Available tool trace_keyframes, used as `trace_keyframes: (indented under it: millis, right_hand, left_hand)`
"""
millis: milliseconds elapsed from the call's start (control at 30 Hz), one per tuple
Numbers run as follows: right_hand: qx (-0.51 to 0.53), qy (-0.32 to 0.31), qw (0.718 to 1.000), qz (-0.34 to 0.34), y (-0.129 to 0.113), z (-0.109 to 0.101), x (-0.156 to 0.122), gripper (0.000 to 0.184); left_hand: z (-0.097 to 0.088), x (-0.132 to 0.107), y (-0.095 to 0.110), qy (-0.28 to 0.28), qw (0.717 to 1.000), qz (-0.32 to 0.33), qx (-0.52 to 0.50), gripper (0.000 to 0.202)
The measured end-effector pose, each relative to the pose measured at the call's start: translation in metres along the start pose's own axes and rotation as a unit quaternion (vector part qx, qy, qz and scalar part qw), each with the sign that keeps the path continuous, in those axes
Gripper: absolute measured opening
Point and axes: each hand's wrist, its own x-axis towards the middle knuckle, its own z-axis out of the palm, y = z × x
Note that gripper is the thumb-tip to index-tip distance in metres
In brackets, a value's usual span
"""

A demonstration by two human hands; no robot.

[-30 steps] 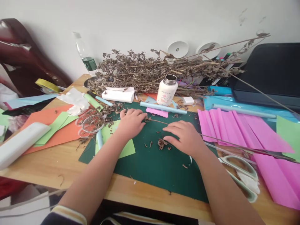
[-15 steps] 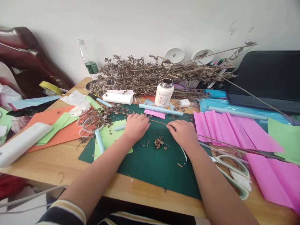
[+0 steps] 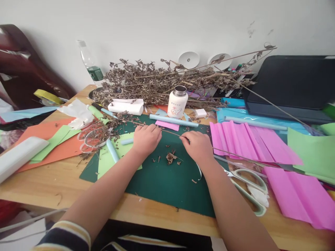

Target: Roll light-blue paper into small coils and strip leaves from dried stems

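Observation:
A long, thin dried plant stem (image 3: 170, 132) runs sideways above the green cutting mat (image 3: 167, 188). My left hand (image 3: 147, 140) is closed around it, near the end that carries dry leaves (image 3: 115, 122). Farther right along the same stem, my right hand (image 3: 197, 146) pinches it between thumb and fingers. The bare end of the stem stretches past my right hand over pink crepe paper (image 3: 246, 141). Between and below my hands, crumbled dry leaves (image 3: 171, 158) lie on the mat.
Behind are a white bottle (image 3: 178, 103) without a lid and a heap of dried plants (image 3: 157, 82). Scissors (image 3: 248, 181) lie right of my right forearm. Green paper (image 3: 115, 153), a blue paper roll (image 3: 174, 120) and a white oblong object (image 3: 22, 157) lie about.
The whole view has shifted, so things appear slightly farther left. Both hands keep their hold on the stem, with hardly any movement relative to the mat.

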Motion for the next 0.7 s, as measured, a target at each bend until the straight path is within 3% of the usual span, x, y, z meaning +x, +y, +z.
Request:
trace_keyframes:
  millis: [233, 533, 700]
  right_hand:
    - [-0.012, 0.034, 0.999, 0.007, -0.0049, -0.0016, -0.0022, 0.019]
    - [-0.004, 0.075, 0.997, 0.020, -0.0066, -0.0057, -0.0048, 0.019]
    - [0.008, 0.088, 0.996, 0.016, -0.0058, -0.0097, -0.0056, 0.019]
  left_hand:
    - [-0.0012, 0.0001, -0.0033, 0.010, 1.000, 0.023, -0.012, 0.025]
    - [-0.0041, -0.0028, -0.0018, 0.007, 0.999, -0.017, -0.045, 0.023]
    - [-0.0012, -0.0048, -0.0043, 0.033, 0.997, -0.036, -0.054, 0.024]
